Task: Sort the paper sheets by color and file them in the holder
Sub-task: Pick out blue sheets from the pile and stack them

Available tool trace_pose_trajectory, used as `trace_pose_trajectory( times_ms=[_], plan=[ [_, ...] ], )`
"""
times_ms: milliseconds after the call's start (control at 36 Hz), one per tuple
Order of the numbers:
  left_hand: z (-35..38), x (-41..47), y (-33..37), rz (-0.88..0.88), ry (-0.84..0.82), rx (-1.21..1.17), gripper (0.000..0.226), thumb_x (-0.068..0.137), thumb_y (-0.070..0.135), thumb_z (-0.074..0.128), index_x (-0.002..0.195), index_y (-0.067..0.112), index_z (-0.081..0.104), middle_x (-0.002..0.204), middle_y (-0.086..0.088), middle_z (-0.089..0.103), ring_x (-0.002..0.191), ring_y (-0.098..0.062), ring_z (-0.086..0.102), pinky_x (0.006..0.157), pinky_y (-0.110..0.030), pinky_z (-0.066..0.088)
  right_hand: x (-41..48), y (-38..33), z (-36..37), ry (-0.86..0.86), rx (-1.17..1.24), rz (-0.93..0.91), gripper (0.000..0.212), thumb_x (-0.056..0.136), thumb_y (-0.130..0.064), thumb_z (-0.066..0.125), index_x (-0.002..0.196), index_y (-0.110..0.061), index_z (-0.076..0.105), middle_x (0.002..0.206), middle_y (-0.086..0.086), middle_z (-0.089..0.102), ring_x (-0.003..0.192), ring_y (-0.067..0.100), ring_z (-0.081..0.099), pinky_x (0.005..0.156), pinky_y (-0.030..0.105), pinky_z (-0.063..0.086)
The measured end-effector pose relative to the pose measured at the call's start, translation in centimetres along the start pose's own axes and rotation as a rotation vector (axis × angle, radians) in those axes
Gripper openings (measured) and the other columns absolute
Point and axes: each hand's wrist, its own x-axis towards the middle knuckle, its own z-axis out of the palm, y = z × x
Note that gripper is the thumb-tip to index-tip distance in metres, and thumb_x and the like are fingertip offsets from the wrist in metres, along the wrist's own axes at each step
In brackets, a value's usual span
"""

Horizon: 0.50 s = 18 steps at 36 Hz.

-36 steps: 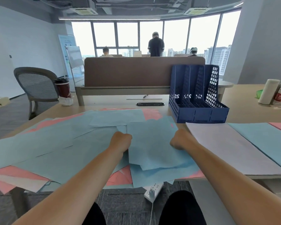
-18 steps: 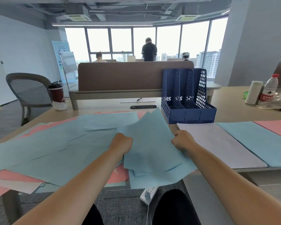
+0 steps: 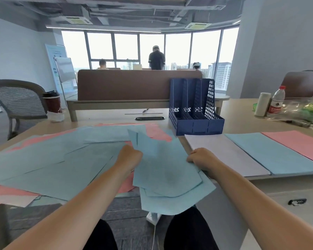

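Bunch of blue sheets [image 3: 167, 175] sits near-centre, gripped on both sides. L hand [image 3: 131, 156] has fingers curled round its left edge and R hand [image 3: 201, 158] has fingers curled on its right edge, both closed tight on the paper. Bunch's far corners stick up off the desk [image 3: 242, 114] and its near end droops past the desk edge over the lap; sheets thin, limp, not squared up. Holder [image 3: 199, 126] stands far-right of the bunch, well apart: dark blue plastic, mesh walls, 3 upright slots w/ low fronts facing near. Right of the hands lie 3 flat stacks side by side, neat edges: white stack [image 3: 224, 154], blue stack [image 3: 271, 154], pink stack [image 3: 296, 145]. Left half of desk is covered by a loose spread [image 3: 52, 159] of blue and pink sheets, overlapping at odd angles, some hanging off the near edge. Bare wood btwn spread and brown divider [image 3: 139, 85], w/ a flat black item [image 3: 149, 118] on it; bottle [image 3: 276, 100] and paper roll [image 3: 263, 104] far right.
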Motion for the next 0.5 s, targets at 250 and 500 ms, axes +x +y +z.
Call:
trace_pose_trajectory(
  times_ms=[250, 500],
  plan=[
    [-3.5, -1.6, 2.2, 0.122, 0.086, -0.073, 0.040, 0.061, 0.019, 0.052, 0.100, 0.018, 0.061, 0.093, 0.000, 0.068, 0.080, -0.023, 0.065, 0.063, -0.030, 0.047, 0.1, -2.0, 1.5, -0.086, 0.232, 0.008, 0.012, 0.081, 0.008, 0.064, 0.092, 0.008, 0.070, 0.087, 0.025, 0.073, 0.073, 0.033, 0.070, 0.076, 0.050, 0.059],
    [-10.4, 0.2, 6.4, 0.285, 0.203, -0.284, 0.034, 0.062, 0.017, 0.057, 0.093, 0.023, 0.069, 0.089, -0.005, 0.075, 0.081, -0.030, 0.072, 0.075, -0.051, 0.060, 1.2, -9.7, 2.7, -0.083, 0.539, -0.236, 0.022, 0.085, 0.007, 0.059, 0.104, 0.000, 0.068, 0.095, 0.018, 0.075, 0.081, 0.034, 0.072, 0.072, 0.042, 0.061]
  ],
)
